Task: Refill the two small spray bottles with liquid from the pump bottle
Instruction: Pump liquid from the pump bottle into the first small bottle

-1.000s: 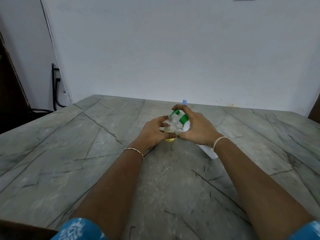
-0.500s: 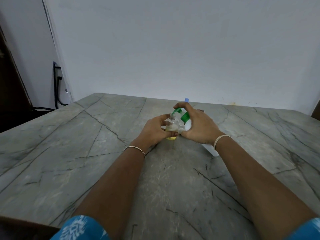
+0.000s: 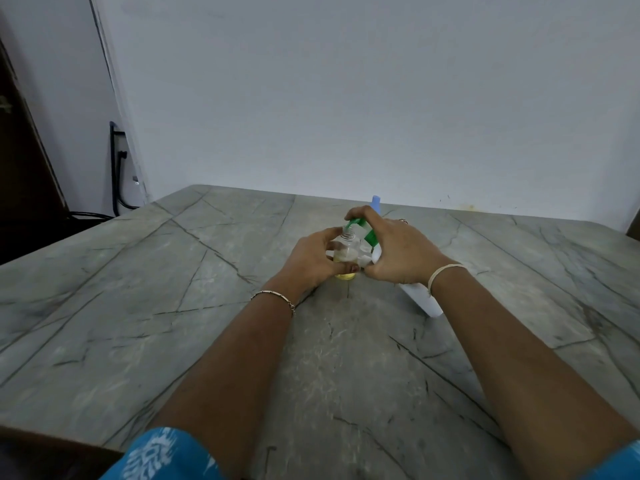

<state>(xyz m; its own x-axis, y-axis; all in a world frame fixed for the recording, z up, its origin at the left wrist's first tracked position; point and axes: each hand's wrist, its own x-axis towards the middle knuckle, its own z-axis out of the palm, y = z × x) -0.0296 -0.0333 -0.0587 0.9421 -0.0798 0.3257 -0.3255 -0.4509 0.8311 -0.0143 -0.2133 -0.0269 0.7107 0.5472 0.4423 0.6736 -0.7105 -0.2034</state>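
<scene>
A small clear spray bottle [image 3: 346, 249] stands uncapped on the grey marble table [image 3: 173, 289], with yellowish liquid in its bottom. My left hand [image 3: 311, 259] grips it from the left. My right hand [image 3: 398, 252] holds a white pump bottle [image 3: 420, 297] tilted over, base toward me, its green pump head [image 3: 362, 230] right over the small bottle's open neck, a finger on top of the pump. Behind my right hand the light blue top of another bottle [image 3: 376, 202] pokes up; its body is hidden.
The table's far edge runs along a white wall. At the left, black cables [image 3: 117, 168] hang by a dark doorway. A dark object [image 3: 633, 226] shows at the right edge. My blue patterned sleeves fill the bottom corners.
Both hands hold the same grip on the two bottles. The view has shifted slightly, and the pump head sits a bit closer over the small bottle's neck.
</scene>
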